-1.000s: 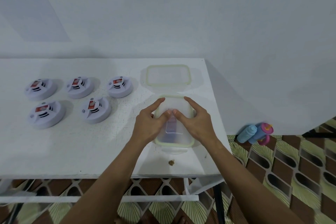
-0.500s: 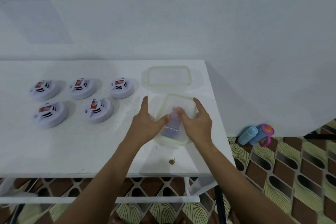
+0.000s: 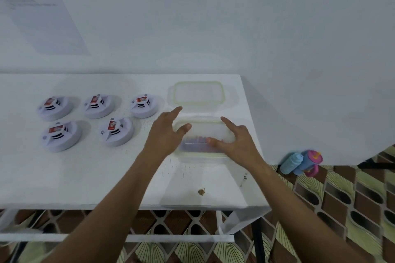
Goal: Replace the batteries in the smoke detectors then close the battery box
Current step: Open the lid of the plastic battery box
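Left hand (image 3: 164,134) and right hand (image 3: 237,143) spread, fingers loose, flanking clear battery box (image 3: 203,134), gripping nothing; lid (image 3: 198,95) just behind.

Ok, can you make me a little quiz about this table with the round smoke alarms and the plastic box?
1. How many smoke detectors lie on the white table?
2. True or false: the lid is snapped onto the battery box.
3. Which hand has its thumb over the box's contents? A) left hand B) right hand

Key:
1. Five, in two rows.
2. False. The lid lies on the table behind the open box.
3. B.
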